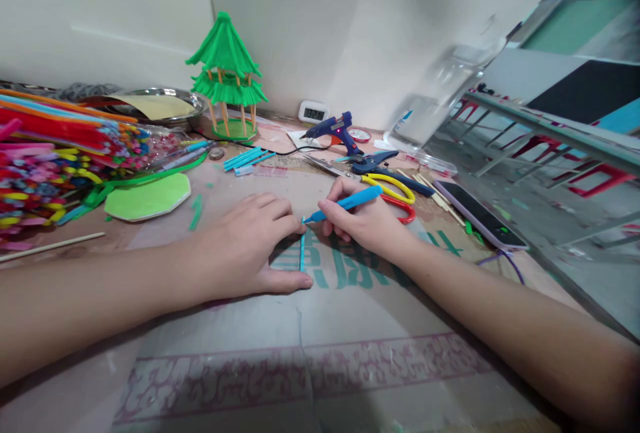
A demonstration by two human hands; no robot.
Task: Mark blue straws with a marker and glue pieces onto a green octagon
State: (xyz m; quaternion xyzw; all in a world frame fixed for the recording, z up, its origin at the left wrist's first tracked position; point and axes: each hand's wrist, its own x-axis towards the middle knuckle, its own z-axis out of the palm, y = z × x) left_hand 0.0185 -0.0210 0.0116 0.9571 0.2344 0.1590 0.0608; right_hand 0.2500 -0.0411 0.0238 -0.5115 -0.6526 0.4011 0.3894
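The left hand (pixel 245 240) is gripping the stick (pixel 302 253) lengthwise, thumb toward the worktop's (pixel 547 290) near edge; the right hand (pixel 355 216) is pinching the pen (pixel 350 202) at the stick's far end.

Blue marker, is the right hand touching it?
Touching. The head view shows the right hand gripping the marker, its thumb against the side.

The bare left hand (pixel 247 243) is pressed palm-down at eight o'clock; the bare right hand (pixel 364 225) is pinched at four.
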